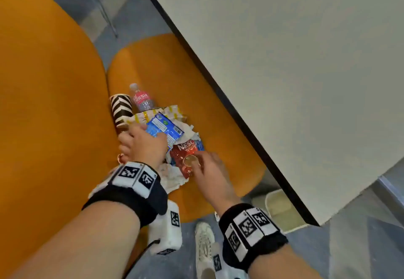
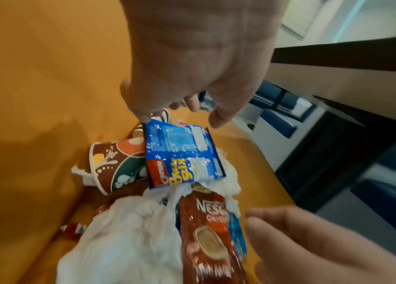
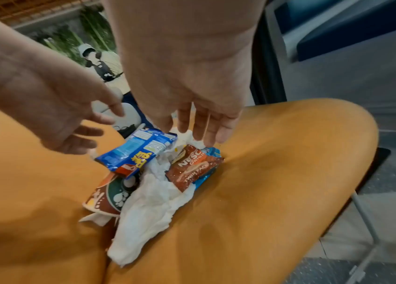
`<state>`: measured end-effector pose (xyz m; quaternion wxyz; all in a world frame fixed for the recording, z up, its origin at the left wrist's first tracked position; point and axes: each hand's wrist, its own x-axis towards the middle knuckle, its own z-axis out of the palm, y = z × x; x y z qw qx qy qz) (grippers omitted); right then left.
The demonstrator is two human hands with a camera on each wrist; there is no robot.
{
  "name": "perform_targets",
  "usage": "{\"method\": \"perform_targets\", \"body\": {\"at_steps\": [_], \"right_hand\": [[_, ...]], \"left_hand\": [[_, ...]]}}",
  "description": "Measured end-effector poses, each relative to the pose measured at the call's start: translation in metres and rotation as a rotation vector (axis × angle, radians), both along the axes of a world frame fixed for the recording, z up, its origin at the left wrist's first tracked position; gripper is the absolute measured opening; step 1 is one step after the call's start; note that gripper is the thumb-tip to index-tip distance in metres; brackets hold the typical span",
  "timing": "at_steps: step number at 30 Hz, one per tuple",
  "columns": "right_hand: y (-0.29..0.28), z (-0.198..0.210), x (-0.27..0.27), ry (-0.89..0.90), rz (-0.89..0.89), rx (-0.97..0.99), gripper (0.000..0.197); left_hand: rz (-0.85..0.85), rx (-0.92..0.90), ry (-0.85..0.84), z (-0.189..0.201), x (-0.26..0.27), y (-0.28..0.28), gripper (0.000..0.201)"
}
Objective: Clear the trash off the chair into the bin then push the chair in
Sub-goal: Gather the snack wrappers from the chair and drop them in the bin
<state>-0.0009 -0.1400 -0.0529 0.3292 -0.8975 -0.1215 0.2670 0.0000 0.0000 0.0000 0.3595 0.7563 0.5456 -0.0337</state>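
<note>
Head view: both hands [image 1: 144,145] [image 1: 207,169] loose-fingered, gripping nothing, over wrappers [image 1: 166,130], tissue, cups [image 1: 121,109] on orange chair [image 1: 218,130].

left hand [image 2: 192,63] over blue wrapper [image 2: 182,155] — red sachet [image 2: 208,236], tissue [image 2: 124,240], orange seat [image 2: 34,86]

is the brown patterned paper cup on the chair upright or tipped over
Tipped over. The brown patterned cup lies on its side on the orange chair seat, rim facing outward, partly under the blue snack wrapper.
</note>
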Motion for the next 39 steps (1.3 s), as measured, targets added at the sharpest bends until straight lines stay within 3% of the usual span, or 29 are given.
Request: {"method": "perform_targets", "body": {"at_steps": [3, 6, 12, 17, 21, 24, 29, 34, 36, 39], "right_hand": [[0.016, -0.011, 0.016, 0.058, -0.181, 0.115, 0.044], [0.042, -0.014, 0.033, 0.161, -0.297, 0.18, 0.06], [0.093, -0.026, 0.056, 0.244, -0.158, 0.19, 0.085], [0.105, -0.038, 0.06, 0.35, -0.174, 0.282, 0.071], [0.101, -0.039, 0.064, 0.396, -0.154, 0.342, 0.043], [0.094, -0.042, 0.064, 0.34, -0.13, 0.306, 0.032], [0.086, -0.044, 0.061, 0.227, -0.166, 0.373, 0.022], [0.087, -0.04, 0.059, 0.162, -0.19, 0.438, 0.018], [0.086, -0.039, 0.058, 0.167, -0.189, 0.435, 0.017], [0.078, -0.038, 0.064, 0.199, -0.247, 0.434, 0.014]], "left_hand": [[0.037, -0.015, 0.048, -0.013, 0.003, 0.028, 0.058], [-0.046, 0.0, 0.084, -0.029, 0.004, 0.049, 0.068], [-0.172, -0.22, 0.257, -0.052, -0.001, 0.078, 0.084], [-0.33, -0.179, 0.408, -0.06, -0.002, 0.072, 0.075], [-0.434, -0.083, 0.581, -0.067, -0.003, 0.072, 0.09], [-0.5, -0.008, 0.606, -0.071, -0.006, 0.074, 0.097], [-0.493, -0.021, 0.443, -0.066, -0.002, 0.076, 0.093], [-0.445, 0.031, 0.28, -0.058, -0.002, 0.081, 0.058], [-0.428, 0.007, 0.288, -0.059, -0.003, 0.08, 0.064], [-0.369, -0.096, 0.22, -0.066, -0.005, 0.081, 0.089]]}}
